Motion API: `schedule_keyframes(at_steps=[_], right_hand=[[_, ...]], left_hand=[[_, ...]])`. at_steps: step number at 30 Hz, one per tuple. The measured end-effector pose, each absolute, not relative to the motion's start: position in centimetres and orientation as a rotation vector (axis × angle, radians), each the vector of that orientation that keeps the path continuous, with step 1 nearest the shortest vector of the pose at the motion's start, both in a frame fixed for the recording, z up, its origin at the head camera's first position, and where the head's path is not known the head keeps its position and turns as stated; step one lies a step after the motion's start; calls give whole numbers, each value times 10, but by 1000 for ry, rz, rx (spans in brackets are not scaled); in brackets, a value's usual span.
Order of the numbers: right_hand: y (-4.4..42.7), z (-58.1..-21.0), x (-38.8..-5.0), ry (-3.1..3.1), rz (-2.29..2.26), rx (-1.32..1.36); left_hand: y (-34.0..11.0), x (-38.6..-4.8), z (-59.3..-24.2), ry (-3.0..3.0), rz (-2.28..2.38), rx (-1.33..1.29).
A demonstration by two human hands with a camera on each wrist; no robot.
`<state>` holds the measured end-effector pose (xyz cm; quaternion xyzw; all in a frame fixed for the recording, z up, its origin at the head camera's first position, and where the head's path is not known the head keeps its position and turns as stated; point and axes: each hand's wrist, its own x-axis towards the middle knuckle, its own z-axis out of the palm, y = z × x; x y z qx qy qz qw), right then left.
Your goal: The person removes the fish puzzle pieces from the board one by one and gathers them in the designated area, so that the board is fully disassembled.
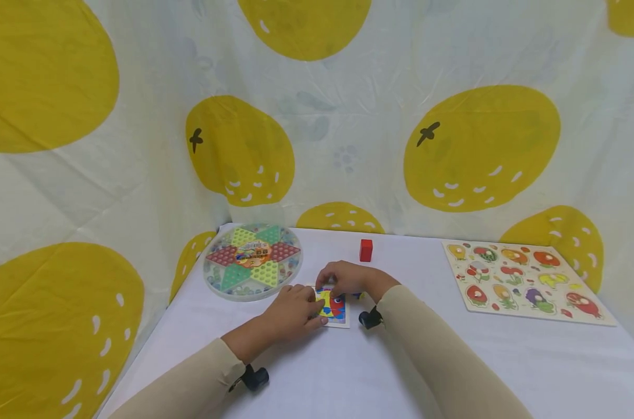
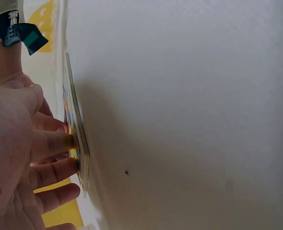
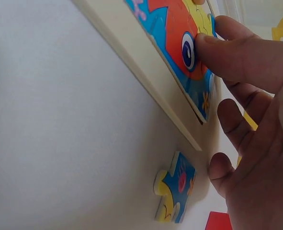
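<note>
A small jigsaw puzzle (image 1: 340,308) with a red, yellow and blue picture lies in a pale tray (image 3: 146,81). Over its left side rests my left hand (image 1: 294,313), fingers slightly bent and spread; the left wrist view shows fingertips (image 2: 70,165) touching the board's edge (image 2: 79,120). My right hand (image 1: 349,278) reaches over the puzzle's far side. In the right wrist view, its thumb is beside the printed eye (image 3: 188,50) and its index finger at the far blue edge, with a piece between them. A loose blue and yellow piece (image 3: 178,187) lies beside the tray, partly hidden in the head view.
A round Chinese checkers board (image 1: 252,262) lies at the back left. The red block (image 1: 366,250) stands behind my right hand, and a fruit puzzle board (image 1: 528,282) lies to the right. A lemon-print curtain (image 1: 348,134) hangs along the white table's (image 1: 343,378) back edge.
</note>
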<state>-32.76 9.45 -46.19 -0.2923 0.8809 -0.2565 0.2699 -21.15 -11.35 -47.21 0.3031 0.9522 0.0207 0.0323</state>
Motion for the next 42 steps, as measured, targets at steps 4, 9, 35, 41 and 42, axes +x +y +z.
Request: schedule_keyframes(at_steps=[4,9,35,41,42], right_hand=[[92,-462,-327,2375,-692,-798],[90,-460,-326,2366,-700,-795],[97,-457,-328,2312,-725,-809],[95,-459,-327,2320,-719,-800],[95,-459,-327,2322,-715,-805]], left_hand=[[-113,-211,-469,2938,51,941],[-113,-210,-466,2941,35,951],[-111,-213,-464,2899,37,923],[-111,-214,-466,2895,38,914],[-111,-214,-466,2893,35,913]])
